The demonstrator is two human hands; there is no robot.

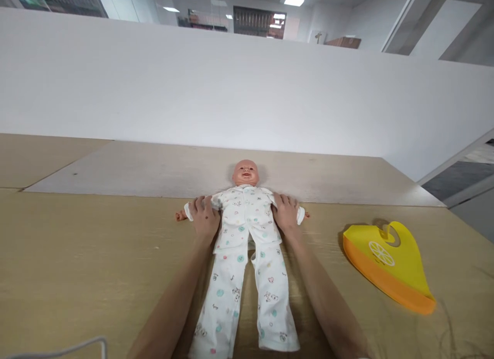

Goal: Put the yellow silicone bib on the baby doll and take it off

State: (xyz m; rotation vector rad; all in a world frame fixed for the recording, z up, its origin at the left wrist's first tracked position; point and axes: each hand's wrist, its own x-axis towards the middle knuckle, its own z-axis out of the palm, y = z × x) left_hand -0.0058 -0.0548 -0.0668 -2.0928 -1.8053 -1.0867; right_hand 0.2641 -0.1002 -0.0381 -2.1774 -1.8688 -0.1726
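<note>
A baby doll [246, 173] lies face up on the table, its head toward the white wall. It wears a white patterned pajama top [241, 212] and matching pants [270, 292], with the legs apart. My left hand [205, 215] is curled over the sleeve at the picture's left, and that arm's small doll hand pokes out past the cuff. Over the opposite sleeve, my right hand [286, 211] is closed the same way, with a bit of cuff and doll hand showing beyond it. My fingertips are partly hidden behind the sleeves.
To the right lies a yellow bib [401, 256] with an orange pocket and a citrus-slice print. A white cable [77, 345] crosses the lower left corner. The white partition [239, 91] rises behind the wooden table [96, 256].
</note>
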